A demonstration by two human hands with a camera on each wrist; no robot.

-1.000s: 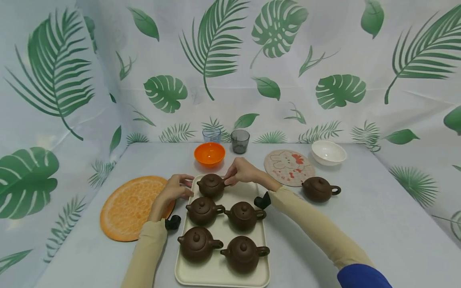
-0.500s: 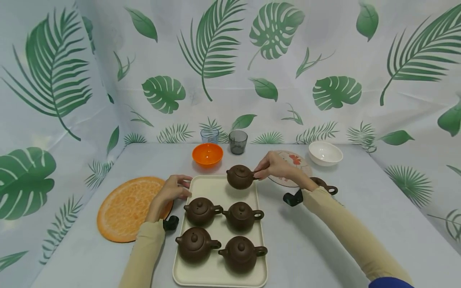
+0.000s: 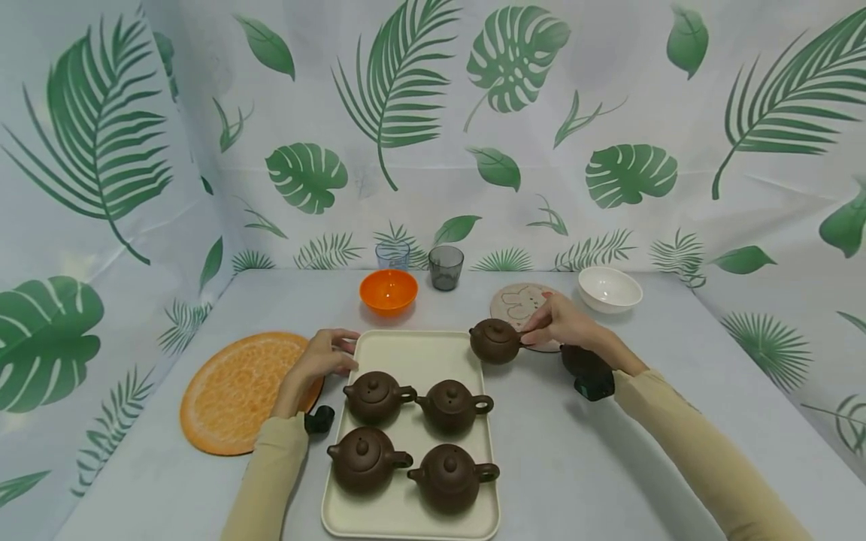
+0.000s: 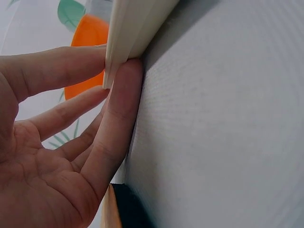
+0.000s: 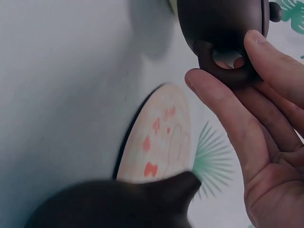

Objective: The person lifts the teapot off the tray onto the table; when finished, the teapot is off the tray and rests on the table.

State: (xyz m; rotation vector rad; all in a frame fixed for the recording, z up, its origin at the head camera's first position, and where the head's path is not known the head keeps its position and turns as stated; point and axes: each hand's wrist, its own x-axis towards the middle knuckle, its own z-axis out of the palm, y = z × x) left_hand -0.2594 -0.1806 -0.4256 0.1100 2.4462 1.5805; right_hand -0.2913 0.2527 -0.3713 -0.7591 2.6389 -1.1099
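My right hand (image 3: 561, 323) pinches the loop handle of a small dark brown teapot (image 3: 495, 342), held in the air just off the tray's right edge. The right wrist view shows thumb and fingers about the handle of that teapot (image 5: 223, 23). At the left long side of the cream tray (image 3: 406, 342), my left hand (image 3: 323, 357) touches the rim with outstretched fingers (image 4: 121, 95). Several more brown teapots stand in two rows on the tray, including a rear-left one (image 3: 376, 398) and a front-right one (image 3: 449, 481).
Another brown teapot (image 3: 573, 359) on the table is partly hidden by my right wrist. A rabbit-patterned round mat (image 3: 507, 300) lies behind the held teapot. An orange bowl (image 3: 389, 293), dark glass (image 3: 446, 267), clear glass (image 3: 392, 255) and white bowl (image 3: 610, 289) stand along the back. An orange-slice mat (image 3: 237, 394) lies left.
My right hand has lifted the teapot from the tray's far left corner and carried it right, past the tray's right edge. The left hand has stayed at the tray's side.
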